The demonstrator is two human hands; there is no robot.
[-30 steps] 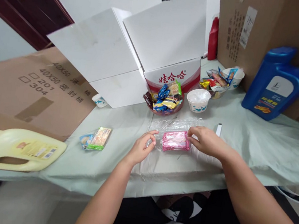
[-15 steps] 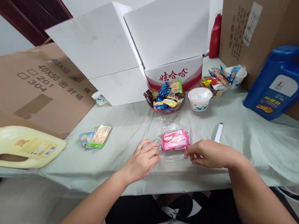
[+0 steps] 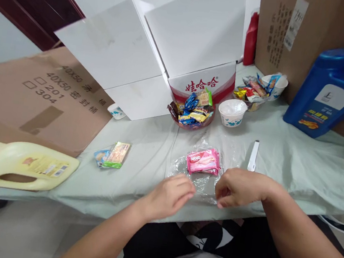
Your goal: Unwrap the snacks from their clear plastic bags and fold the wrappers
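Two or so pink nabati wafer packs (image 3: 204, 161) lie stacked on a sheet of clear plastic film (image 3: 205, 185), which is spread wrinkled on the cloth. My left hand (image 3: 171, 194) is at the film's near left side, fingers curled and closed on its edge. At the near right side, my right hand (image 3: 240, 188) has thumb and fingers pinched together on the film's edge. Neither hand touches the pink packs. Just beyond my right hand lies a white utility knife (image 3: 253, 156).
Behind stand a bowl of wrapped snacks (image 3: 193, 125), a paper bowl (image 3: 231, 118) with clear plastic, and more snacks (image 3: 253, 91). Blue bottle (image 3: 328, 96) stands right; a yellow jug (image 3: 29, 165) and two snack packs (image 3: 113, 155) lie left. A white carton (image 3: 200, 35) rises behind.
Both hands have drawn back from beside the pink packs toward the table's near edge. My left hand's fingers have gone from spread to curled. The packs stay in place on the film.
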